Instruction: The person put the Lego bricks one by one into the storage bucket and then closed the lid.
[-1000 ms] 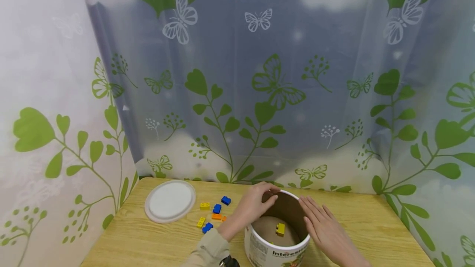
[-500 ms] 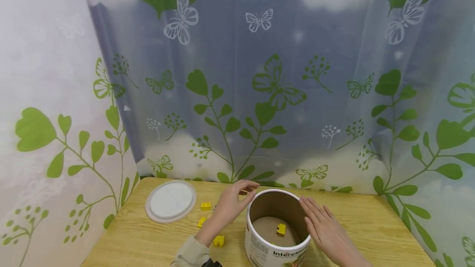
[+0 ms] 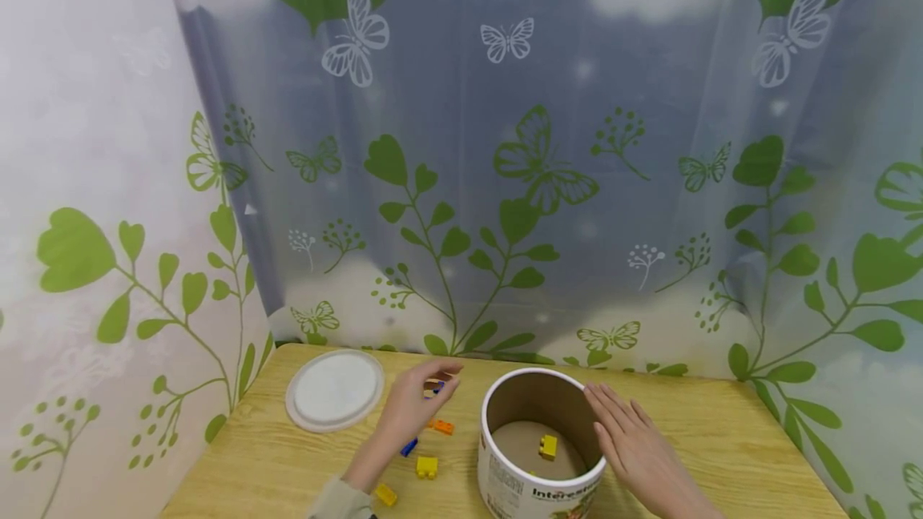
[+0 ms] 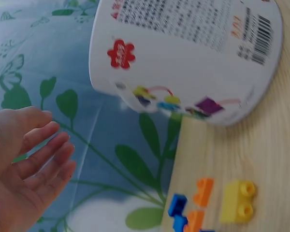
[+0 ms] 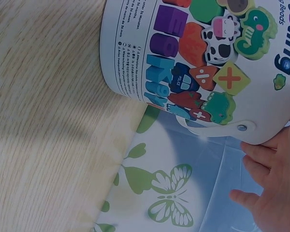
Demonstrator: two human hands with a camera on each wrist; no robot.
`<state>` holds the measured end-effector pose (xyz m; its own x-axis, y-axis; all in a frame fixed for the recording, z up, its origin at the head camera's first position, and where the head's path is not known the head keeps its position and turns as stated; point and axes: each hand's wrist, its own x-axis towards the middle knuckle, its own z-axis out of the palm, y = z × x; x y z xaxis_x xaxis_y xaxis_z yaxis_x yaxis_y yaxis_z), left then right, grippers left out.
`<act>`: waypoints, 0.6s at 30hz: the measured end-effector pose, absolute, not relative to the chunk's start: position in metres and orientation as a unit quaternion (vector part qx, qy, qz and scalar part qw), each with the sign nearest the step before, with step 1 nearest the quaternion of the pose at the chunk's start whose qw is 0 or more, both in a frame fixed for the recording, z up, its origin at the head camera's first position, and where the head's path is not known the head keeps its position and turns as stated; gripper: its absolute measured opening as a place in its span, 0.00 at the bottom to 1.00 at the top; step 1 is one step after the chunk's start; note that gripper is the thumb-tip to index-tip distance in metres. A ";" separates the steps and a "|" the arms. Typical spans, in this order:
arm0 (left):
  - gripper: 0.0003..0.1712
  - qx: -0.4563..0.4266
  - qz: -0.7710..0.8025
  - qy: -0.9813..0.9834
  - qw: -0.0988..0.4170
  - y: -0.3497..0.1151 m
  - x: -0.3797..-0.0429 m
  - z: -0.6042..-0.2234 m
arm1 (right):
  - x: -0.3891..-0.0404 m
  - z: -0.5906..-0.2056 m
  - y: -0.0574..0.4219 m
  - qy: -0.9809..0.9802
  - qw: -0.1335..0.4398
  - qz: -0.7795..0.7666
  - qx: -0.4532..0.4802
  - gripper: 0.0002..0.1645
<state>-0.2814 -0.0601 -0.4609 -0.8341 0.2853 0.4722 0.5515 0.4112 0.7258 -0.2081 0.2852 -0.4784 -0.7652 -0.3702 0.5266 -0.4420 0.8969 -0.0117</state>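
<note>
A white cylindrical bucket (image 3: pixel 499 487) with printed sides stands upright on the table, its top uncovered. Inside, a yellow toy brick (image 3: pixel 548 447) lies on the bottom. My right hand (image 3: pixel 644 453) rests on the bucket's right rim with its fingers straight. To the left of the bucket, my left hand (image 3: pixel 417 405) hovers over the loose bricks, fingers loosely bent and nothing in them. Around and below it show a yellow brick (image 3: pixel 427 468), an orange brick (image 3: pixel 443 427) and a blue brick (image 3: pixel 409 447); the hand and forearm hide others.
A round white lid (image 3: pixel 335 389) lies flat on the wooden table (image 3: pixel 267 463) at the back left. Another yellow brick (image 3: pixel 385 495) sits near the left forearm. A curtain (image 3: pixel 461 183) printed with leaves and butterflies hangs behind the table. A handle (image 5: pixel 217 130) hangs on the bucket's side.
My left hand has moved left, away from over the bucket's mouth to above the bricks. My right hand stays on the rim, and the yellow brick inside has not moved.
</note>
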 end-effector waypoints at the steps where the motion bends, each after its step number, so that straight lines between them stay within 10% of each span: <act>1: 0.14 -0.249 -0.479 -0.830 0.137 -0.064 -0.281 -0.463 | -0.208 -0.478 0.286 -0.937 0.264 0.071 0.217 0.30; 18: 0.15 -0.242 -0.443 -0.862 0.038 -0.113 -0.270 -0.499 | -0.207 -0.477 0.285 -0.936 0.264 0.073 0.220 0.28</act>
